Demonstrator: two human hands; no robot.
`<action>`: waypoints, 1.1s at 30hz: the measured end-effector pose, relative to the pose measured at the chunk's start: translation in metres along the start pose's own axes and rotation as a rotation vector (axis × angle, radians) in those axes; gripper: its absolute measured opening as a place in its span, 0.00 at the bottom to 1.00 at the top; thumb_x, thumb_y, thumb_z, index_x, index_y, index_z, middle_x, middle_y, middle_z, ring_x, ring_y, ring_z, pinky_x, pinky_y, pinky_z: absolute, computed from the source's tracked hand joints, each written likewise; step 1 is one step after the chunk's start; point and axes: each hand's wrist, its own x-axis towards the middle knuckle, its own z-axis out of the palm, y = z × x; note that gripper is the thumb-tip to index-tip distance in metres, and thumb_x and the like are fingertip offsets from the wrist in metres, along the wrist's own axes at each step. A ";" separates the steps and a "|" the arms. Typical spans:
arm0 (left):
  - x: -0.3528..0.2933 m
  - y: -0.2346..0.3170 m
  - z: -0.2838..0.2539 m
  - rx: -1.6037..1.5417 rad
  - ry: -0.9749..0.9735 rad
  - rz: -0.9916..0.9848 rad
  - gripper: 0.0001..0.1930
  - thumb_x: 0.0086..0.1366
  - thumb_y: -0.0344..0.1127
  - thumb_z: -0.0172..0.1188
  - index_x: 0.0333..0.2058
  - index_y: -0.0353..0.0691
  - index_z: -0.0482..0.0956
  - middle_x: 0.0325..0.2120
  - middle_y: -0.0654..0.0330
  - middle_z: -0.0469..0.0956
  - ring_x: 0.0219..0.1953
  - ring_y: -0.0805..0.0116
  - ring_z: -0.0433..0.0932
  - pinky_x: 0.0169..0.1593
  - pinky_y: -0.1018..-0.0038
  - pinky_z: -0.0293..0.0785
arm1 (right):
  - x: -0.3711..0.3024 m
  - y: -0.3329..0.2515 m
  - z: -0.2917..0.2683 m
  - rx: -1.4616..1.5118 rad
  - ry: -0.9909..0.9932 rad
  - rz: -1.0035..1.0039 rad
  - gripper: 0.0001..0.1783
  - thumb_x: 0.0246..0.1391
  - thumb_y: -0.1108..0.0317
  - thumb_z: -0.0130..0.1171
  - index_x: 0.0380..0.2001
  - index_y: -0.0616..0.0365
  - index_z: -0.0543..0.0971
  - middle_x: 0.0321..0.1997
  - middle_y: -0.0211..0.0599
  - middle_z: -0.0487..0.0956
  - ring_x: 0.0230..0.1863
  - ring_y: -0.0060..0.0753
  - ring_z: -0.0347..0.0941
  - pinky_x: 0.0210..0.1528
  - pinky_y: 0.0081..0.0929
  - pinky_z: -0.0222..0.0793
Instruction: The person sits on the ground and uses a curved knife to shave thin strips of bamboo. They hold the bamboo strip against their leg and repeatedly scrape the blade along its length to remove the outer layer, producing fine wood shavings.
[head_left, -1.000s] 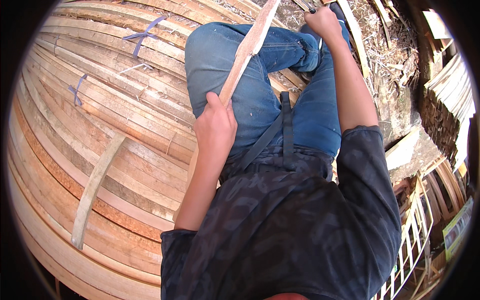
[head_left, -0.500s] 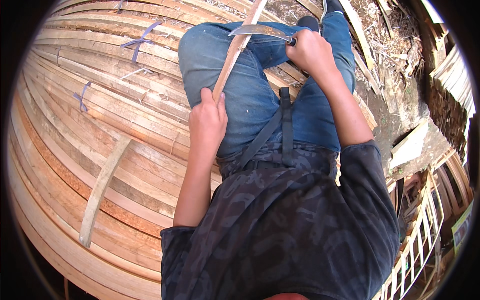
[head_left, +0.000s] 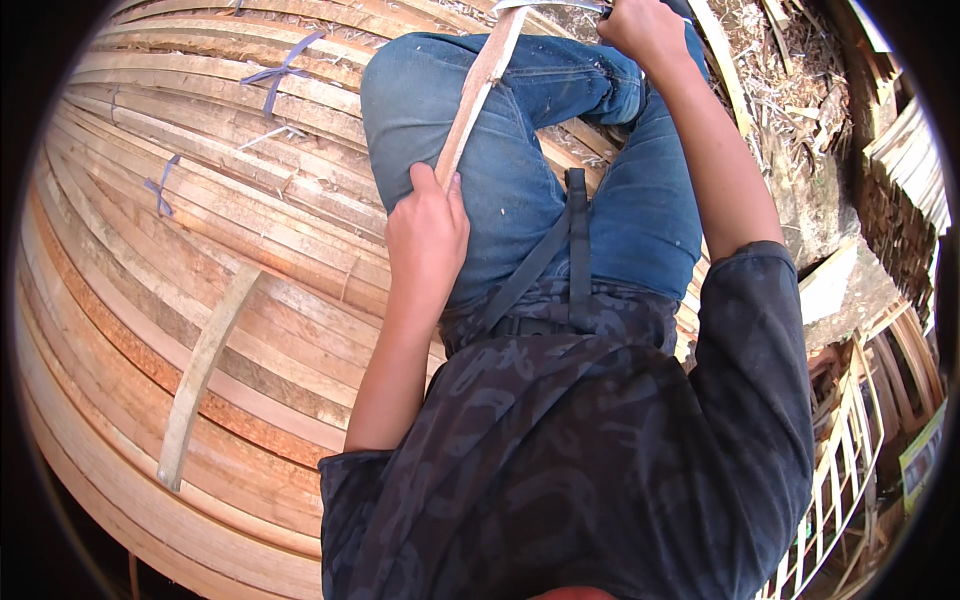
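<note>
My left hand (head_left: 428, 228) is closed round the near end of a narrow wooden strip (head_left: 478, 85), which slants up and away over my left thigh. Closed on the dark handle of a curved knife, my right hand (head_left: 645, 28) is far out near the top of the view. The knife's blade (head_left: 550, 4) reaches left and lies across the strip near its upper end. Part of the blade is cut off by the picture's top edge.
Long wooden strips (head_left: 280, 350) lie side by side on my left, some tied with purple bands (head_left: 285, 72). A short slat (head_left: 205, 385) rests across them. Wood shavings (head_left: 800, 75) cover ground at the upper right, beside stacked wood (head_left: 905, 160) and a lattice frame (head_left: 845, 480).
My right hand and the knife have moved away from me, up along the strip. My left hand has shifted slightly right, still holding the strip.
</note>
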 end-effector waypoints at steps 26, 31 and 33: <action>0.028 -0.049 -0.027 -1.068 -0.746 -0.333 0.18 0.76 0.50 0.45 0.28 0.46 0.63 0.15 0.73 0.55 0.15 0.83 0.51 0.18 0.82 0.49 | -0.091 -0.082 -0.013 0.548 -0.136 0.013 0.18 0.46 0.59 0.61 0.26 0.67 0.83 0.32 0.60 0.82 0.39 0.61 0.80 0.46 0.46 0.76; 0.027 -0.038 -0.028 -1.070 -0.731 -0.352 0.17 0.76 0.49 0.45 0.28 0.46 0.63 0.15 0.74 0.55 0.15 0.83 0.50 0.17 0.81 0.49 | -0.060 -0.061 -0.016 0.192 0.002 -0.001 0.15 0.41 0.60 0.62 0.27 0.62 0.85 0.32 0.54 0.83 0.36 0.54 0.82 0.39 0.45 0.79; 0.026 -0.031 -0.028 -1.047 -0.694 -0.367 0.17 0.76 0.48 0.46 0.28 0.46 0.63 0.16 0.74 0.56 0.15 0.84 0.51 0.17 0.81 0.50 | -0.050 -0.059 -0.010 0.190 -0.004 -0.015 0.17 0.42 0.60 0.60 0.29 0.63 0.84 0.33 0.57 0.83 0.38 0.56 0.81 0.42 0.47 0.78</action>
